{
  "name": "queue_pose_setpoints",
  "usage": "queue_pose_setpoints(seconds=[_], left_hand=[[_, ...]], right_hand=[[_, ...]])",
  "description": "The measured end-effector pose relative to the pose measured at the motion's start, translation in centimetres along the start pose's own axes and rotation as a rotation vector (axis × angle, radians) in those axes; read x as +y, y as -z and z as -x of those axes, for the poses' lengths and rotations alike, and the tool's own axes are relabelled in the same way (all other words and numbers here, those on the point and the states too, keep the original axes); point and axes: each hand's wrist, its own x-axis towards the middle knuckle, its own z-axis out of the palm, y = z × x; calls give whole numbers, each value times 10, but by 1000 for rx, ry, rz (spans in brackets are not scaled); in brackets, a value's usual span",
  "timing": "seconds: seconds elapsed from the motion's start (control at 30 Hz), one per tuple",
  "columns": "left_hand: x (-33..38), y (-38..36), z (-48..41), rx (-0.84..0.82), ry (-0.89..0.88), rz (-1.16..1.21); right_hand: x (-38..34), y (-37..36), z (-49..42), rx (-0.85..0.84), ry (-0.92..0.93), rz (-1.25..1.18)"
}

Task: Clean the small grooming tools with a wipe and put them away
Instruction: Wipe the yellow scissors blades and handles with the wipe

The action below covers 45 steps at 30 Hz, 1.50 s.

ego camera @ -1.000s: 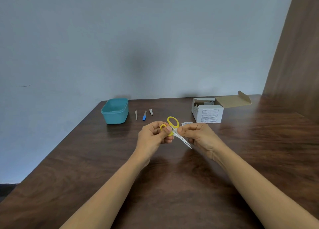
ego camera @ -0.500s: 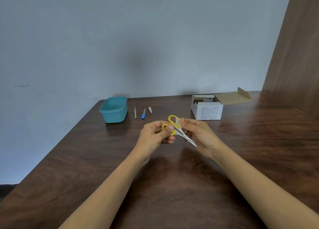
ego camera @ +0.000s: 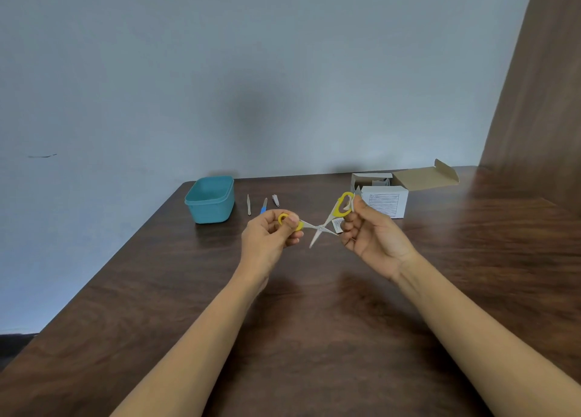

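Small scissors [ego camera: 319, 228] with yellow handles are held above the table, their blades spread wide apart. My left hand [ego camera: 268, 239] pinches the left yellow loop. My right hand [ego camera: 374, 234] grips the other yellow loop, raised near the box, and a bit of white wipe shows at its fingertips. A small printed wipe packet [ego camera: 337, 224] lies on the table just behind the scissors. Further back lie a metal tool [ego camera: 248, 204], a blue-handled tool [ego camera: 264, 206] and a small nail clipper [ego camera: 275, 200]. A teal tub [ego camera: 210, 200] stands left of them.
An open white cardboard box [ego camera: 382, 199] with its flap folded back stands at the back right of the dark wooden table [ego camera: 314, 338]. A grey wall runs behind the table and a brown wooden panel rises on the right.
The scissors were shut and held between both hands; my hands have moved apart, pulling the handles and spreading the blades. My right hand rose toward the box.
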Motion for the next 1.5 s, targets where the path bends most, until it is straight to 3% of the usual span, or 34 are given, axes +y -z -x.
queue_pose_setpoints(seconds=[0.2, 0.63, 0.8, 0.9, 1.03, 1.2, 1.4, 1.5], left_hand=[[2, 9, -5, 144, -52, 43], [1, 13, -9, 117, -204, 96], [-1, 14, -9, 92, -228, 48], [-2, 15, -9, 77, -248, 32], [1, 13, -9, 102, -237, 130], [-6, 6, -8, 188, -83, 205], [-21, -16, 12, -90, -13, -66], [-20, -20, 17, -89, -40, -88]], right_hand=[[-3, 2, 2, -59, -41, 152], [-16, 11, 4, -118, -118, 598], [-21, 11, 11, -247, 47, 1026], [-20, 9, 13, -278, 152, 1129], [-13, 5, 13, -247, 219, 1062], [3, 2, 4, -82, 184, 678], [16, -7, 4, -29, 128, 433], [23, -12, 7, -34, 119, 428]])
